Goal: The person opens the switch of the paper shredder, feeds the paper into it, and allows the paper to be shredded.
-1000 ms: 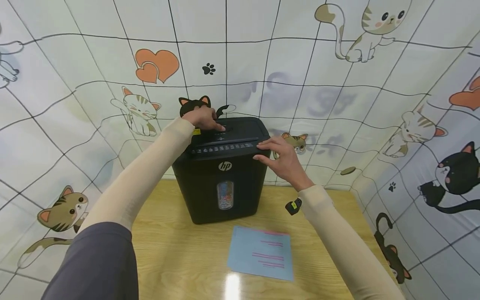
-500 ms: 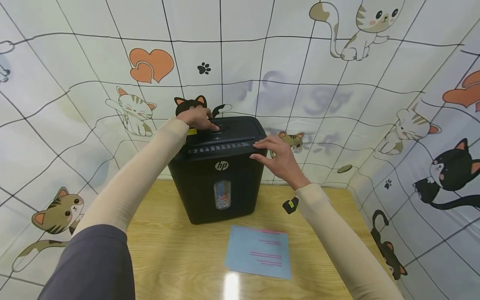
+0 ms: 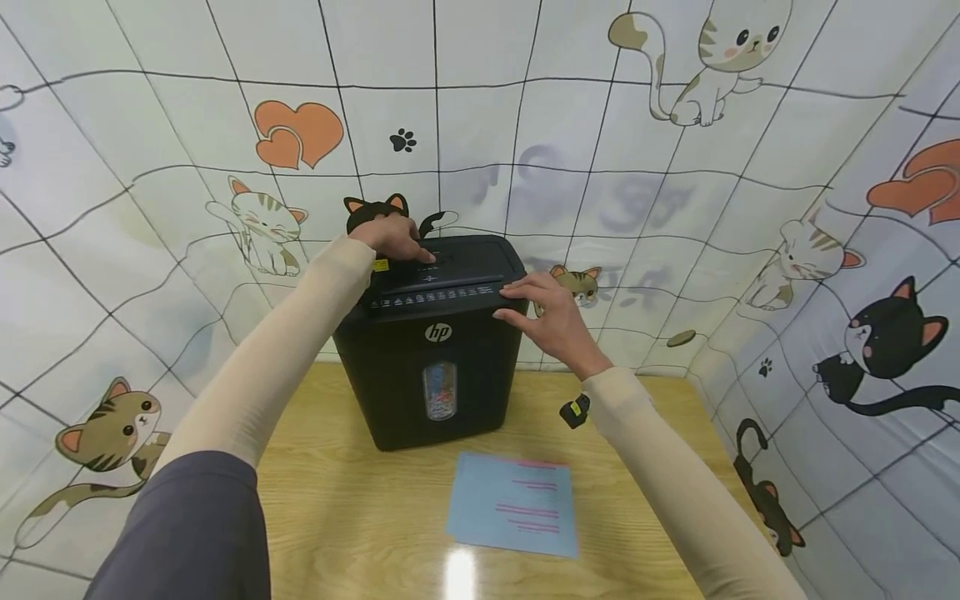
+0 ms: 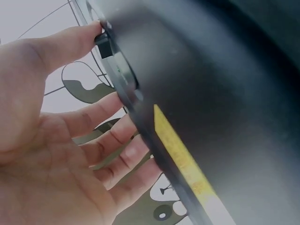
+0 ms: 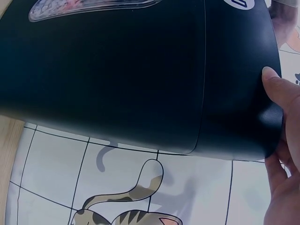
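The shredder (image 3: 431, 333) top's icon row is too small to read; its lid hides the left hand's (image 3: 390, 235) fingertips.

Head view looks down; wrist views press close against the shredder (image 3: 431, 333).

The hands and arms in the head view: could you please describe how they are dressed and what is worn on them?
Both hands, left hand and right hand, are bare, with no gloves or rings showing. Snug cream sleeves cover both forearms to the wrists. A dark grey outer sleeve covers the left upper arm. A small black device with a yellow-green mark sits under the right wrist.
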`<state>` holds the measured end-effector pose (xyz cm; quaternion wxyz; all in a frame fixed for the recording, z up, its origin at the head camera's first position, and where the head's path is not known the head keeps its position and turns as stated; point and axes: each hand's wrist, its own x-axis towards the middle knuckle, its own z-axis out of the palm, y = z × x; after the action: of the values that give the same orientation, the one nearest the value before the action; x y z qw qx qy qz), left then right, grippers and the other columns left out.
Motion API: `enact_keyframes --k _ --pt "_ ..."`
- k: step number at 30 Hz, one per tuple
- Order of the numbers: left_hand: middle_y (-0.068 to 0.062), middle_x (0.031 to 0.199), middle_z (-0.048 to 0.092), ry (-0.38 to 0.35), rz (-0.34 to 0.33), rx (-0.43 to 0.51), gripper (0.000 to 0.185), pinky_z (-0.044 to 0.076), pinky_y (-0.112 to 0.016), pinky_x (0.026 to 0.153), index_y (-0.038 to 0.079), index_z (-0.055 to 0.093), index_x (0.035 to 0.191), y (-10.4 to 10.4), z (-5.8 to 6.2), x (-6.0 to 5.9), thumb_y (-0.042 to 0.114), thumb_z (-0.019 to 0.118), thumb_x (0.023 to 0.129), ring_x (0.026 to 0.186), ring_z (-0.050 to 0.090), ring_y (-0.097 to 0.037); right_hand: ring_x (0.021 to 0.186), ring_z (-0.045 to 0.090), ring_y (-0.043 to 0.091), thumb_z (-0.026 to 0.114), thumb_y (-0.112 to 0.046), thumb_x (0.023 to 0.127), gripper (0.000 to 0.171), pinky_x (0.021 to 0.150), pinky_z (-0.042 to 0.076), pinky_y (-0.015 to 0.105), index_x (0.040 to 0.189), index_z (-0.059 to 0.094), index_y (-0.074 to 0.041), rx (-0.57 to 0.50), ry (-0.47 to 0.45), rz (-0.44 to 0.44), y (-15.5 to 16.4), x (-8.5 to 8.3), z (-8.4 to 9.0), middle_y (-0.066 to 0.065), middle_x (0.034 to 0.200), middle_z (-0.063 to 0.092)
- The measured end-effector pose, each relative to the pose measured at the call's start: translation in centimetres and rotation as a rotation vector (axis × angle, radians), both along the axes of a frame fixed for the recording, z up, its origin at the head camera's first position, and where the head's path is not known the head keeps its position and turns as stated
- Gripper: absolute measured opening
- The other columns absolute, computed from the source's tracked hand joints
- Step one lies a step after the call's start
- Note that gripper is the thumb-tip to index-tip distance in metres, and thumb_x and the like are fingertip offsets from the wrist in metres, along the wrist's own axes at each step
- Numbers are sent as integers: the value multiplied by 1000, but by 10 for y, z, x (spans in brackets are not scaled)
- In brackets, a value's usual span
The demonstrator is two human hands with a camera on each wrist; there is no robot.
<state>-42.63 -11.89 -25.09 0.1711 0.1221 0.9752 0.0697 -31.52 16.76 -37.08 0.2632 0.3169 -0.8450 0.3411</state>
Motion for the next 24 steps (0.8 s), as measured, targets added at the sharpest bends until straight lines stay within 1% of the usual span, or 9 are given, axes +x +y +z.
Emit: enact_keyframes --k 4,7,10,12,15,19,24 --pt "-23 163 31 -9 -20 -37 78 34 -58 118 4 39 155 1 1 3 55 57 99 151 26 -47 116 61 25 84 -25 86 37 105 50 45 119 77 -11 15 10 -5 -2 2 0 7 119 70" --pt "-24 164 29 -6 -41 -41 78 34 -59 118 5 39 156 1 2 5 56 55 100 151 25 -47 115 61 26 84 -23 85 36 105 51 46 118 77 -9 11 31 -2 -1 4 1 8 118 70" --pt "-21 164 33 10 -62 -15 78 34 -58 118 5 38 157 -3 2 6 57 52 101 151 29 -45 116 61 27 84 -22 86 36 105 50 46 118 76 -8 9 36 8 -1 4 1 8 119 70" --pt "-19 163 36 23 -67 18 79 35 -58 118 6 37 158 -7 0 8 58 51 101 150 34 -42 117 61 26 83 -23 87 36 106 50 46 119 76 -9 20 30 14 -1 3 1 8 121 69" --pt "-18 164 35 30 -69 69 81 34 -57 119 7 33 160 -10 -2 9 61 49 101 150 36 -38 119 60 26 82 -23 88 36 107 50 46 122 75 -10 40 17 20 0 3 1 8 123 68" --pt "-19 167 28 26 -70 122 85 30 -58 121 9 30 161 -14 -4 13 64 49 99 153 31 -38 121 60 26 81 -23 89 37 108 49 46 123 74 -11 80 15 22 3 2 2 8 126 67" --pt "-19 171 18 74 -86 156 87 27 -60 123 12 29 162 -17 -2 19 67 50 98 157 21 -39 125 59 25 80 -28 90 40 111 47 45 125 71 -10 138 5 18 4 2 7 7 129 65"
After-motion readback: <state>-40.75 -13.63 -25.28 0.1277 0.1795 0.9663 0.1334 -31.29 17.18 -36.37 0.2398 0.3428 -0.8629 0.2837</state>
